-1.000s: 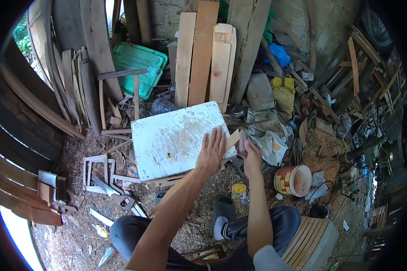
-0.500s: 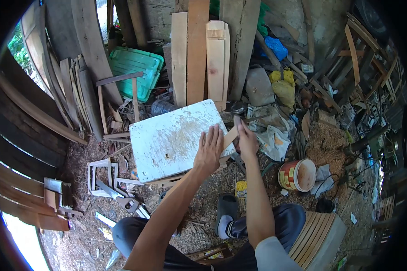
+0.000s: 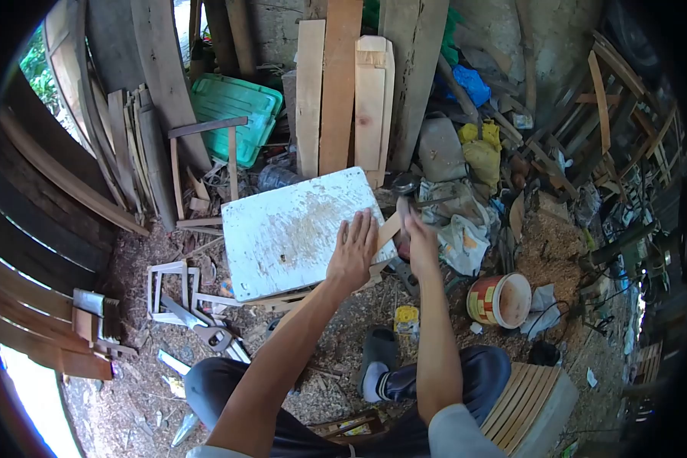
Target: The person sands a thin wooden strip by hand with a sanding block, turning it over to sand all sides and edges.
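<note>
A white, scuffed board [image 3: 298, 229] lies before me as a work surface, tilted in view. My left hand [image 3: 353, 248] lies flat with fingers stretched out near its right edge, pressing on a small piece of wood [image 3: 389, 230] that sticks out past the fingers. Just right of the edge, my right hand [image 3: 421, 243] is closed round a tool [image 3: 402, 208] with a grey upper end and a dark reddish lower part. The tool stands upright against the free end of the wood. Its kind is hard to make out because the hand covers much of it.
A handsaw [image 3: 210, 333] and small wooden frames [image 3: 174, 294] lie on the littered ground at left. Planks [image 3: 340, 84] lean at the back beside a green lid [image 3: 237, 114]. A bucket [image 3: 515, 299] and a slatted wooden piece [image 3: 523, 401] stand at right.
My right hand and its tool have shifted slightly downward along the end of the wood, showing more of the tool's reddish part. My left hand holds its place; the whole view has shifted slightly.
</note>
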Demonstrator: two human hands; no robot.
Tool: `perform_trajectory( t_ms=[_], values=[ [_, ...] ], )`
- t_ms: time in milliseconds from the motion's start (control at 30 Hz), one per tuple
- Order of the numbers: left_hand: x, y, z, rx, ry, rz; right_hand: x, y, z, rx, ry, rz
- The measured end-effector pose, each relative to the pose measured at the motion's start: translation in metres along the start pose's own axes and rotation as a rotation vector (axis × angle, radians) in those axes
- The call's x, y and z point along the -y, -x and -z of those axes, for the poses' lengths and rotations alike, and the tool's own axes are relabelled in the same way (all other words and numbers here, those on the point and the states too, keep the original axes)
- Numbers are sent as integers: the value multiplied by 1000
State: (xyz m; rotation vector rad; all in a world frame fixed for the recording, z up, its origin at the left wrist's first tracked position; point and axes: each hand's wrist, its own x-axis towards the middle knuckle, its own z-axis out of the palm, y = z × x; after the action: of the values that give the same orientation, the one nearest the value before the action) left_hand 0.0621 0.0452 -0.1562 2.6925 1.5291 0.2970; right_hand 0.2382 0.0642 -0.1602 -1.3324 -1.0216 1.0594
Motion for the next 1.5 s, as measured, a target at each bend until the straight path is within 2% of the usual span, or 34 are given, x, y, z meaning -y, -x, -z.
perform_trajectory(
  t_ms=[33, 67, 100, 167, 300, 333, 467, 533, 633, 700, 800, 833, 900, 1033, 1100, 1167, 1233, 1300, 1367, 1433, 1500],
  values=[
    [1, -2, 2, 1, 15, 4, -1, 16, 2, 2, -71, -48],
    [2, -4, 5, -11, 19, 10, -30, 17, 10, -7, 108, 65],
    [2, -5, 7, 8, 15, 12, -23, 13, 7, 4, 116, 72],
    [-1, 1, 4, 45, 18, 12, -15, 11, -1, -21, -180, 32],
    [0, -1, 2, 29, -24, 5, -17, -36, -6, 15, -223, -62],
    [1, -2, 1, 21, -2, 0, -19, -31, -4, 23, -151, 19],
    [1, 0, 10, 69, 24, 2, -23, 14, 8, 24, -73, 13],
    [0, 2, 6, 19, 1, -2, -37, 15, 11, -13, -278, -55],
    [3, 2, -1, -10, -31, -7, -46, -34, 3, 32, -280, -36],
    [1, 1, -3, -34, -37, -22, -39, -33, -1, 47, -330, -32],
    [2, 1, 3, -22, 94, -5, -40, -7, 13, -35, 46, -46],
    [3, 0, 1, -26, 90, -4, -38, 7, 12, -33, 44, -40],
    [3, -1, -5, -13, -21, -6, -23, 31, 5, -75, -233, -104],
    [3, 0, 0, 8, -15, -13, -64, -44, 11, 58, -215, -104],
    [3, 0, -1, -7, 2, -17, -62, -46, 8, 19, -153, -102],
    [2, -1, -3, -30, 27, -5, -48, -27, 1, -4, -79, -99],
    [3, -2, -3, 9, -7, -3, -19, 23, -7, -85, -268, -74],
    [3, -1, -1, 14, -3, -3, -47, 6, 3, -80, -242, -35],
    [3, 0, -2, -12, -42, -10, -47, -22, 1, -49, -173, -30],
    [3, 0, -4, -26, -30, -22, -36, -37, -10, -28, -264, 12],
    [3, -2, -6, -38, -33, -9, -26, -38, -12, -81, 48, 81]
  ],
)
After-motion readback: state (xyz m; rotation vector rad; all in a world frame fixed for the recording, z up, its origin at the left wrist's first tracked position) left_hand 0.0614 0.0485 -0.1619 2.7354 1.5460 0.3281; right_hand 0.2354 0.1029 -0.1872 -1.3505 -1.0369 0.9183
